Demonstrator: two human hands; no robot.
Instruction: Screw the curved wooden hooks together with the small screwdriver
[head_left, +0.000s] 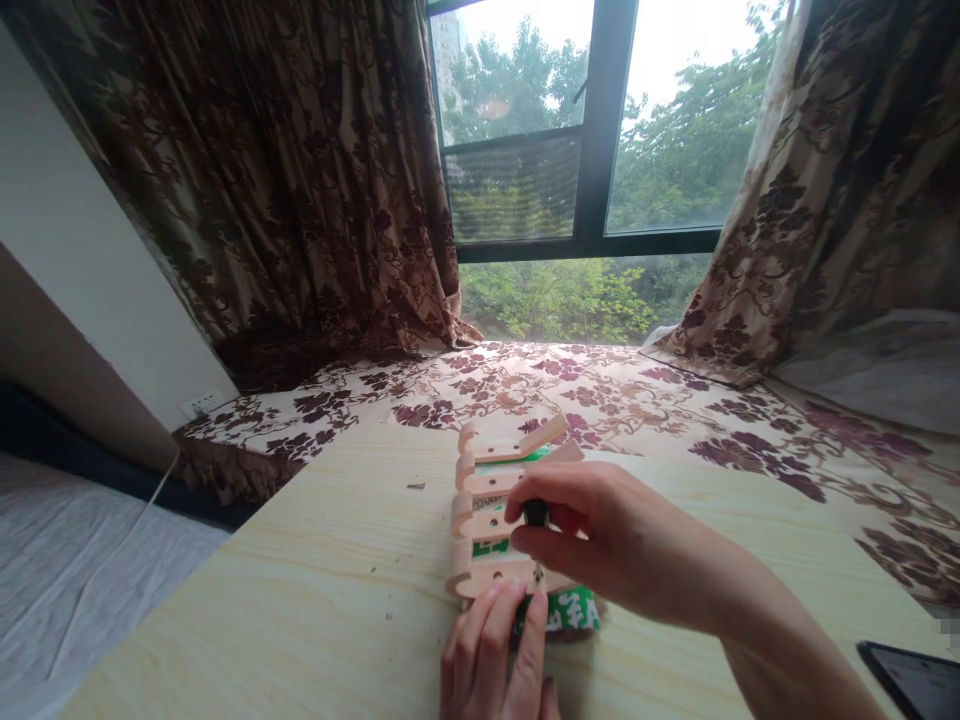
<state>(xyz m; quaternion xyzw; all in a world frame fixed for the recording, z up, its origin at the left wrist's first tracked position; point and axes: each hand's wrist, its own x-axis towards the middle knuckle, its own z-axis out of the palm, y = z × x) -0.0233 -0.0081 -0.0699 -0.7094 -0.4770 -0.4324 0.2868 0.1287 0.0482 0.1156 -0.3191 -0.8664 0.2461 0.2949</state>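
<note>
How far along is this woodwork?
The wooden pieces already lie lined up. The right hand holds a black-handled tool at the nearest piece, where the left hand rests. Probably left: what look like loose screws on the table.

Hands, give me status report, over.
Right hand holds short black handle. Left hand touches nearest pale wooden curved piece. Right hand partly blocks camera's view.

Daylight enters a dark-framed window (592, 130) between floral curtains (360, 180), beyond the far edge of the worktop (315, 560).
</note>
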